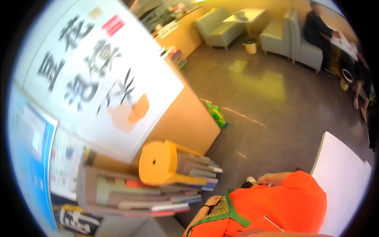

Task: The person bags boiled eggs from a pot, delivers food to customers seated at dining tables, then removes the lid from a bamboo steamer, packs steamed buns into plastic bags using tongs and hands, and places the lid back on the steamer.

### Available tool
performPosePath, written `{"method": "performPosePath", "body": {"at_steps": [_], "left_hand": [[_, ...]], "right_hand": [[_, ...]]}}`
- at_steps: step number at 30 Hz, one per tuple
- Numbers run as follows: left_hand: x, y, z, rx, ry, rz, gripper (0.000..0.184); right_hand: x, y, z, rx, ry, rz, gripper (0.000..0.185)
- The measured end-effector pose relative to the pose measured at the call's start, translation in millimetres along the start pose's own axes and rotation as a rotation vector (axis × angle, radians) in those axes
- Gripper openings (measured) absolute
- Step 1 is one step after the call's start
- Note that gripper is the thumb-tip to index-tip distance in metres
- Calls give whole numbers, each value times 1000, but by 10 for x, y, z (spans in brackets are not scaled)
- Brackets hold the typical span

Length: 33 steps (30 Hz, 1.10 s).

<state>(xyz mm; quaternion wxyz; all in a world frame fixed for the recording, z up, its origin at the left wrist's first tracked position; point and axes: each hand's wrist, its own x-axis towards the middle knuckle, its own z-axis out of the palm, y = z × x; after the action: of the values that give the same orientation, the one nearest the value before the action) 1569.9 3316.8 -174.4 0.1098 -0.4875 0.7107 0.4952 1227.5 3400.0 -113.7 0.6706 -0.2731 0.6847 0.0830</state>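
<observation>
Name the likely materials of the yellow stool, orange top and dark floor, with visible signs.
Yellow stool: probably moulded plastic, smooth; even colour, rounded corners, small seat hole.
Orange top: likely matte cloth, draping over the shoulder.
Dark floor: hard, semi-gloss, with yellowish reflections; tile, vinyl or concrete, unclear.

Stool [154, 158] at left below a poster [158, 75], far tabletop [256, 14] between two benches [223, 34], bin [250, 49] on floor [288, 122] by its base, seated person [314, 29] farther right
</observation>
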Motion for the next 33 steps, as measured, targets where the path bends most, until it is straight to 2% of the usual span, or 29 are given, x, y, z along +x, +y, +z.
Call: {"method": "performPosePath", "body": {"at_steps": [1,4,10,14,19,23,27,30,33], "left_hand": [[337,119,-67,-7,-103,45,38],[944,763,-392,133,-290,85,37],[2314,1886,-775,393,-428,192,36],[3471,2536,-835,484,-527,294,35],[4831,3415,-1279,628,-592,379,34],[5538,4046,-1833,700,-555,349,33],[6186,4299,-2373,677,-522,216,33],[6844,4323,-2629,667,-536,113,32],[7646,4568,-2835,660,-511,57,31]], "right_hand": [[-20,50,-117,45,4,-2,50],[327,340,-446,-7,138,-211,48],[810,339,-1635,118,388,-346,43],[986,296,-2676,229,546,-347,41],[1052,447,-3772,386,673,-203,37],[951,629,-4461,583,687,-79,35],[1025,445,-5427,695,610,-26,32],[1318,262,-6305,653,540,-12,30],[1659,82,-7423,476,471,-77,28]]}}
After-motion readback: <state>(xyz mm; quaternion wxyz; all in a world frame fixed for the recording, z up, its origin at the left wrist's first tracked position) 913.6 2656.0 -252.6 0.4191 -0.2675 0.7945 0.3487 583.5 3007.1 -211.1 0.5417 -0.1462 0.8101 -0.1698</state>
